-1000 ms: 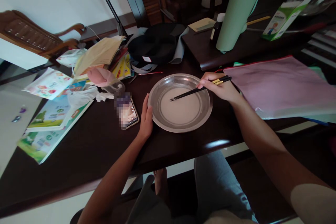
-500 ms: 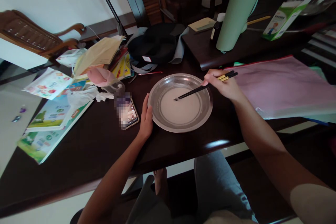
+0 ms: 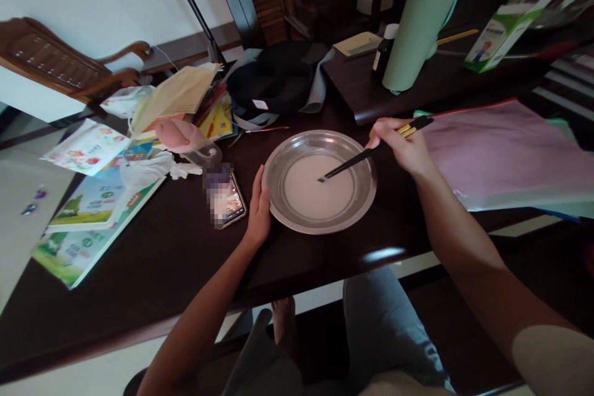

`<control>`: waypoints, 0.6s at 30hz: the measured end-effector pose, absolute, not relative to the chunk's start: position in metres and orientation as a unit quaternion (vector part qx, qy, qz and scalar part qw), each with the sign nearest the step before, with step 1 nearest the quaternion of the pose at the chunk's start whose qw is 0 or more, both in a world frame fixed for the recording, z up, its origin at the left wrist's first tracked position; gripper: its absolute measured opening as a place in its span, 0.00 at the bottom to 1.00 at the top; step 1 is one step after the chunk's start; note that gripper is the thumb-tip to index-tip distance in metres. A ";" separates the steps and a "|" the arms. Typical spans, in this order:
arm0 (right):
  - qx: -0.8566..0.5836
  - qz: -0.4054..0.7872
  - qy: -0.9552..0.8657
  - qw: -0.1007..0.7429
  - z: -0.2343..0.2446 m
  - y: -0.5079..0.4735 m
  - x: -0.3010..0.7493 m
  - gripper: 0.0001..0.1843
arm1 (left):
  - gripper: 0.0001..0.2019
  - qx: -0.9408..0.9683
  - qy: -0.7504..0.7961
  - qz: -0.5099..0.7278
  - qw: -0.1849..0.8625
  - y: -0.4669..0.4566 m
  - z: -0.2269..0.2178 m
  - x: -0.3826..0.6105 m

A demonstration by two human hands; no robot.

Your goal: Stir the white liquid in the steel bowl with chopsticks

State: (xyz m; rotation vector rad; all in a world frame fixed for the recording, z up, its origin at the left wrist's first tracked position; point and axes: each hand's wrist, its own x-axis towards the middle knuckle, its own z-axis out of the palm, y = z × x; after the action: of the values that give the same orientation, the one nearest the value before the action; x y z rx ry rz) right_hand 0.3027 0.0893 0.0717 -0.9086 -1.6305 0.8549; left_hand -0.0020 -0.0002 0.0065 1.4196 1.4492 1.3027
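Note:
A shallow stainless steel bowl [image 3: 320, 226] stands on the dark table with a cloudy whitish liquid [image 3: 310, 195] in it. My left hand [image 3: 258, 213] holds the bowl's left side, its fingers lying along the outer edge. In my right hand [image 3: 401, 145], above the bowl's right rim, is a pair of black chopsticks [image 3: 350, 162] with gold bands. They slant down to the left, and their tips are in the liquid near the middle of the bowl.
Left of the bowl lie a phone [image 3: 227, 201], crumpled tissue [image 3: 153, 168] and booklets [image 3: 88, 204]. A black bag [image 3: 273, 83] sits behind. A pinkish plastic folder [image 3: 501, 154] lies right. On a raised surface stand a green roll [image 3: 424, 25], a dark bottle [image 3: 383, 52] and a green-white box [image 3: 499, 37].
My right hand has moved slightly right and up with the chopsticks. Their tips have shifted a little to the right in the liquid. My left hand and the bowl stay put.

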 end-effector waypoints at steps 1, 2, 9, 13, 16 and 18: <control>-0.375 0.365 -0.677 0.518 0.072 0.089 0.303 0.24 | 0.30 0.550 0.561 0.505 0.358 0.000 0.006 -0.002; -0.371 0.376 -0.682 0.505 0.072 0.088 0.302 0.24 | 0.30 0.549 0.562 0.505 0.358 0.000 0.006 -0.002; -0.375 0.363 -0.719 0.459 0.072 0.088 0.298 0.20 | 0.30 0.546 0.565 0.503 0.360 0.000 0.006 -0.003; -0.384 0.364 -0.667 0.524 0.070 0.091 0.303 0.24 | 0.29 0.551 0.561 0.503 0.358 0.000 0.005 -0.003; -0.369 0.387 -0.703 0.468 0.072 0.087 0.300 0.23 | 0.29 0.548 0.562 0.502 0.362 0.000 0.005 -0.004; -0.362 0.385 -0.735 0.425 0.074 0.085 0.297 0.21 | 0.29 0.545 0.564 0.501 0.364 0.000 0.005 -0.004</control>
State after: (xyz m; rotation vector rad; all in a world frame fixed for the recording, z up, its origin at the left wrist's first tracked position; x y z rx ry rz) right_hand 0.2968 0.0845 0.0738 -0.9041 -1.8390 0.9616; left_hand -0.0035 0.0001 0.0047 1.4025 1.4518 1.2897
